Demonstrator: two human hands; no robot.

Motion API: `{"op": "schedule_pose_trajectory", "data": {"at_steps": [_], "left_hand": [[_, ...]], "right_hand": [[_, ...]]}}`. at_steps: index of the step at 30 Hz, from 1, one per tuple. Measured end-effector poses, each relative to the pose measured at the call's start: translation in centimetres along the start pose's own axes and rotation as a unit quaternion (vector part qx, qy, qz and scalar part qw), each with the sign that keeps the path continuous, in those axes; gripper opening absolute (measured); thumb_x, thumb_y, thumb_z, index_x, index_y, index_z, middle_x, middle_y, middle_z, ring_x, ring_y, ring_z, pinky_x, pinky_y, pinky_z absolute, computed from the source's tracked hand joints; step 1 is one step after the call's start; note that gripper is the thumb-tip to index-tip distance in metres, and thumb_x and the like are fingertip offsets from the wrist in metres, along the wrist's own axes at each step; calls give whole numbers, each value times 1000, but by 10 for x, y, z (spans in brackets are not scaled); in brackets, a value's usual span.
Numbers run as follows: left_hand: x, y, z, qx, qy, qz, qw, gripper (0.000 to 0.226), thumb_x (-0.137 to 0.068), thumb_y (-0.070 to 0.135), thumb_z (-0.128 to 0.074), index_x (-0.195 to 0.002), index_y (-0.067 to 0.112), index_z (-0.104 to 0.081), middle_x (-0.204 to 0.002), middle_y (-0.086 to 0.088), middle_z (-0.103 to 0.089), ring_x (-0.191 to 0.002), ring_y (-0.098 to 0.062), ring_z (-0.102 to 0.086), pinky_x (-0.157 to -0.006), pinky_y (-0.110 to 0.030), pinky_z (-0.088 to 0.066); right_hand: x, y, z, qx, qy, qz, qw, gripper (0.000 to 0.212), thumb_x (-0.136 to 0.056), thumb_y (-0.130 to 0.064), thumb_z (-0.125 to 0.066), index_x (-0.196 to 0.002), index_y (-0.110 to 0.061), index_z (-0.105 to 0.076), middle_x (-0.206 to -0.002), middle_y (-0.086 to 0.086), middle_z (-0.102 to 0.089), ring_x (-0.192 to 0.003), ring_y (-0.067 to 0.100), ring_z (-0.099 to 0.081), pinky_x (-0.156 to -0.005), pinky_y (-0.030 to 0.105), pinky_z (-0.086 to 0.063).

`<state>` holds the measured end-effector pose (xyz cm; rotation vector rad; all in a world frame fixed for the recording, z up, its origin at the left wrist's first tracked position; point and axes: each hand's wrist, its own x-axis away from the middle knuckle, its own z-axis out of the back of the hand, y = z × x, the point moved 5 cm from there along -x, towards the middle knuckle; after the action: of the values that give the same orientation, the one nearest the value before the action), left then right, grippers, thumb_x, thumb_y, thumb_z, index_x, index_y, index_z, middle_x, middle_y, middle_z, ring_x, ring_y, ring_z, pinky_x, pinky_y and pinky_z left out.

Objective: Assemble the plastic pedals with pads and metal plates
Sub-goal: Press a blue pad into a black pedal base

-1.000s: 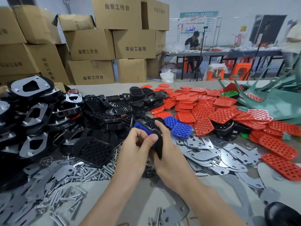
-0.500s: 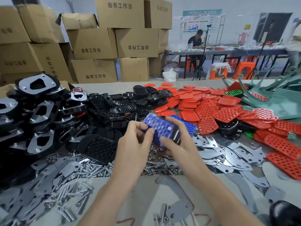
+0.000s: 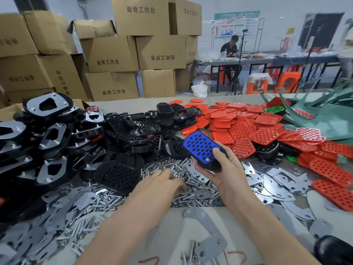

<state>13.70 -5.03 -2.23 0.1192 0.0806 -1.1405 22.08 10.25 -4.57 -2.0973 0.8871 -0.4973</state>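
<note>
The right hand [image 3: 225,175] is gripping a black plastic pedal [image 3: 209,165] fitted with a blue perforated pad [image 3: 200,146], thumb on top, above the heap of silver bolts [image 3: 107,197] where the blurred left hand [image 3: 162,182] is resting, its grip impossible to tell.

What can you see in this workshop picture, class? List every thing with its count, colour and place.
pedal with blue pad: one, black and blue, in right grip
black pedals: many, black, heap centre-left
plated pedals: many, black and silver, stacked left
red pads: many, red, heap right
metal plates: many, silver, loose front and right
bolts: many, silver, pile at centre
boxes: many, brown, back left
seated person: one, dark top, far back
left grip: one, bare, among bolts, blurred
right grip: one, bare, holding pedal
</note>
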Motion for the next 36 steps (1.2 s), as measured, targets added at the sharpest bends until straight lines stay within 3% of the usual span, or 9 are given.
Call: {"op": "schedule_pose_trajectory", "data": {"at_steps": [3, 7, 10, 12, 14, 17, 20, 26, 36], "left_hand": [[-3, 5, -4, -56, 21, -50, 997, 25, -102, 28, -54, -122, 42, -54, -119, 16, -42, -114, -10, -40, -91, -27, -36], [-6, 4, -7, -72, 25, -61, 995, 17, -104, 27, -49, -117, 37, -52, -115, 16, -47, -112, -9, -42, -93, -25, -36], [-9, 2, 0, 93, 83, -10, 992, 12, -104, 31, -48, -113, 34, -55, -105, 20, -54, -103, 0, -45, -91, -20, -40], [-8, -3, 10, 273, 173, 59, 944, 14, -100, 25, -58, -109, 34, -61, -94, 19, -61, -91, 2, -55, -82, -17, -45], [-7, -11, 16, 403, 263, 111, 870, 13, -97, 18, -64, -102, 29, -69, -84, 12, -69, -75, 1, -61, -73, -14, -47], [-4, -17, 16, 540, 312, 140, 769, 12, -96, 11, -64, -100, 21, -71, -83, 2, -75, -74, -10, -69, -71, -18, -54], [-1, -21, 15, 582, 333, 141, 729, 8, -94, 10, -67, -95, 17, -70, -85, 1, -76, -74, -14, -72, -68, -15, -54], [3, -30, 13, 503, 356, 161, 771, 7, -92, 22, -71, -92, 29, -69, -89, 14, -74, -82, -7, -71, -78, -30, -56], [7, -31, 17, 413, 367, 163, 817, 12, -92, 29, -70, -85, 36, -64, -84, 25, -69, -76, -1, -68, -69, -11, -50]], "right_hand": [[0, -3, 1, -5, 6, 3, 1000, 17, -104, -9, -56, -117, -10, -66, -108, 18, -76, -90, 35, -76, -66, 37, -63], [-2, -3, 2, 14, 4, 9, 1000, 20, -100, -6, -60, -104, -19, -74, -111, 13, -75, -86, 25, -74, -61, 36, -62], [-1, -3, 1, 38, -11, 22, 999, 22, -95, -5, -68, -103, -24, -75, -106, 8, -76, -83, 21, -75, -62, 33, -60], [-1, -3, 1, 57, -21, 33, 998, 25, -92, -4, -72, -107, -24, -73, -102, 4, -77, -82, 19, -76, -62, 31, -60], [-1, -2, 0, 76, -31, 40, 996, 28, -91, -3, -73, -108, -24, -73, -95, -2, -79, -80, 18, -76, -59, 29, -59], [0, 0, -4, 114, -59, 44, 991, 30, -87, -8, -79, -108, -30, -74, -98, -2, -78, -83, 19, -77, -62, 30, -60], [3, 5, -12, 140, -103, 38, 984, 42, -73, -20, -86, -109, -38, -73, -107, 1, -76, -90, 22, -76, -68, 30, -60], [7, 9, -18, 164, -156, 41, 973, 59, -62, -27, -91, -114, -44, -69, -112, 1, -75, -103, 29, -74, -82, 39, -60], [19, -1, -22, 236, -173, 92, 952, 50, -87, 1, -77, -119, -36, -66, -106, -2, -75, -92, 20, -74, -74, 28, -61]]}}
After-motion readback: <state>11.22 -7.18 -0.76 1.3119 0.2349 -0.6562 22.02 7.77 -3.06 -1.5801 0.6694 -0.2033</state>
